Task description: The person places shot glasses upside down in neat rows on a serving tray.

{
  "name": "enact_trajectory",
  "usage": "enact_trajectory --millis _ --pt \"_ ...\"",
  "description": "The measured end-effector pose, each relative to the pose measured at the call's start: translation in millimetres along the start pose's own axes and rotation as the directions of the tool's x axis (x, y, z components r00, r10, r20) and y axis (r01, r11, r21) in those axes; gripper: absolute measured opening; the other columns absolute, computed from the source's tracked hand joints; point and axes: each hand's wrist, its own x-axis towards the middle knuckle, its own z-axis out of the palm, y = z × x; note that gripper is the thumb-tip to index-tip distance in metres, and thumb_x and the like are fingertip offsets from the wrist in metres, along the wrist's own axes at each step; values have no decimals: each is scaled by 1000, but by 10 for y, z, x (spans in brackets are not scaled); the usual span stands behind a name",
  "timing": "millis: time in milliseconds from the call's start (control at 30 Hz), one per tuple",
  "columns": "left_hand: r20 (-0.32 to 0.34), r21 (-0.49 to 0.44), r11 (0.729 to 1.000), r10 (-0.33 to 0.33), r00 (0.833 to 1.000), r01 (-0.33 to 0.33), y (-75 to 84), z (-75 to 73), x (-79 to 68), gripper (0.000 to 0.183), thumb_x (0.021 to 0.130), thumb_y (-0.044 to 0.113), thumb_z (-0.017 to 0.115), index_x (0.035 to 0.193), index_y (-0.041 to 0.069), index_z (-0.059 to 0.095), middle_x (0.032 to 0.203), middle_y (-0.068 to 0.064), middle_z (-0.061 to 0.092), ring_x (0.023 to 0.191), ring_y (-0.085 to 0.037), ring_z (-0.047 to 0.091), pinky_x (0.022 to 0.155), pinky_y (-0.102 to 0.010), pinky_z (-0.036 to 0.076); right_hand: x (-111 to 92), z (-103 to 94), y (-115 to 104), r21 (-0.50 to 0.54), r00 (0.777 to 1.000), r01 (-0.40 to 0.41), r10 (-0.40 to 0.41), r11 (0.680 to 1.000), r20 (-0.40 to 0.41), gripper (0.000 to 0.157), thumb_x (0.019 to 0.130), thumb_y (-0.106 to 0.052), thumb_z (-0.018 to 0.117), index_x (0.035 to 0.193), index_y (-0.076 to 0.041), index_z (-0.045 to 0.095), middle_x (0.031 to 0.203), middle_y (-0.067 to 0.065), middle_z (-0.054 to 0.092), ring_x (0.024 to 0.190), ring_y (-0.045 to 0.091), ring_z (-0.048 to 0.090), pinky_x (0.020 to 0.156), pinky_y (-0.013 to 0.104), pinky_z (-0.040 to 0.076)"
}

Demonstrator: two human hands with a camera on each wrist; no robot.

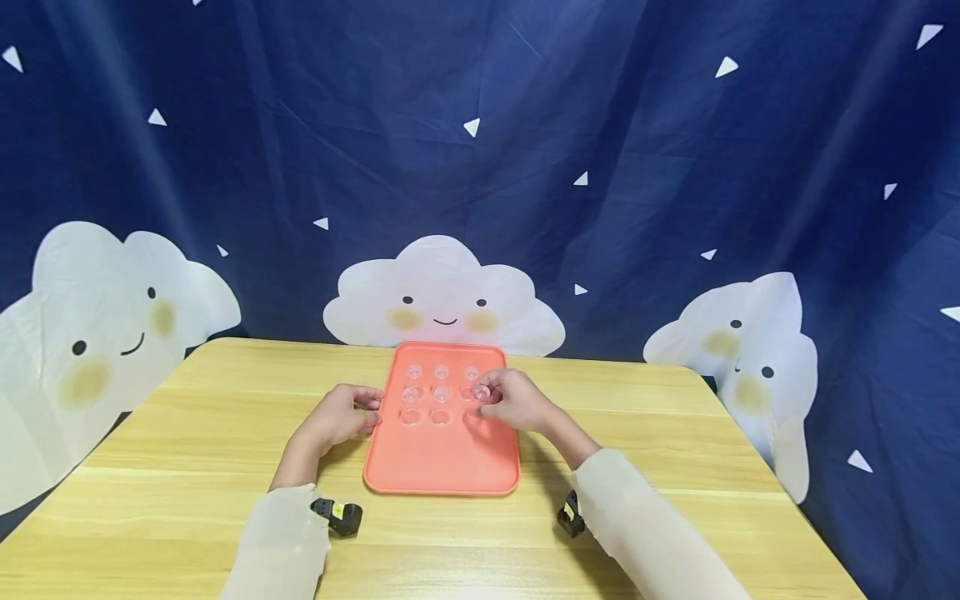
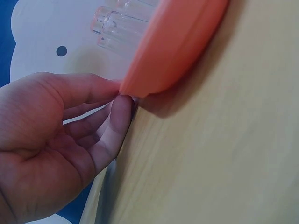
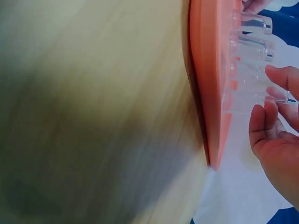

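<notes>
A coral tray [image 1: 442, 467] lies on the table, with several small clear glasses [image 1: 441, 395] standing in rows on its far half. At the tray's left edge, my left hand [image 1: 343, 415] pinches the rim between thumb and fingers. The left wrist view shows those fingertips [image 2: 122, 109] against the tray's edge. Over the right side of the tray, my right hand [image 1: 519, 402] holds a clear glass [image 1: 481, 391] between thumb and fingers. Its lower part is hard to make out beside the neighbouring glasses. In the right wrist view the tall clear glasses [image 3: 252, 45] stand upright near that hand.
The light wooden table [image 1: 637, 433] extends on both sides of the tray. Behind its far edge hangs a dark blue curtain [image 1: 480, 183] with white clouds and triangles. A small black camera [image 1: 341, 517] sits on the left wrist, another black camera [image 1: 572, 514] on the right.
</notes>
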Motion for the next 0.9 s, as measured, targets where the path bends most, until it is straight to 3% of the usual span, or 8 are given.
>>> enact_trajectory --millis 333,900 --pt "4 -3 1000 1 1000 -1 -9 4 -3 39 91 -6 64 130 -9 62 109 -15 69 90 -20 66 75 -31 60 18 91 -35 15 998 -64 64 998 8 21 80 0 83 82 -4 62 77 -2 58 72 9 54 67 21 47" --pt "15 -21 1000 14 1000 -14 8 -9 -8 40 89 -7 63 129 -11 62 108 -18 69 90 -21 67 76 -32 61 72 141 20 15 992 -123 122 992 25 20 80 -2 84 96 1 73 80 -1 69 73 9 63 69 23 54"
